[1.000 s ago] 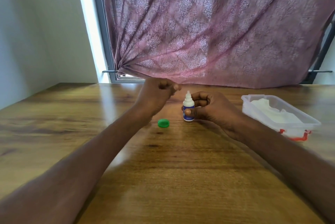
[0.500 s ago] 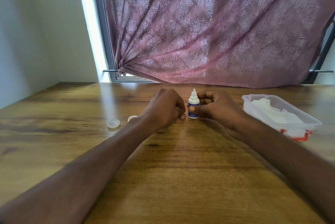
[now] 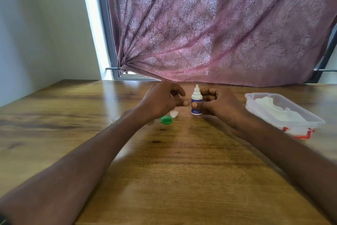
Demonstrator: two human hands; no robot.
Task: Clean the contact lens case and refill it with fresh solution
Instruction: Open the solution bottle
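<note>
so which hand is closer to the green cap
Left. The left hand hovers just above and behind the green cap, not touching it. The right hand is farther off to the right, gripping the bottle.

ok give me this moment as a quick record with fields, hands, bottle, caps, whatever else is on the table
left hand: raised just left of the bottle, fingers loosely curled, nothing visibly held
right hand: grips the solution bottle
solution bottle: upright on the table, nozzle uncapped
green cap: on the table, left of the bottle
white cap: beside the green cap
clear cap: further left, partly behind the forearm
plastic container: far right, white cloth inside
table: wooden
</note>
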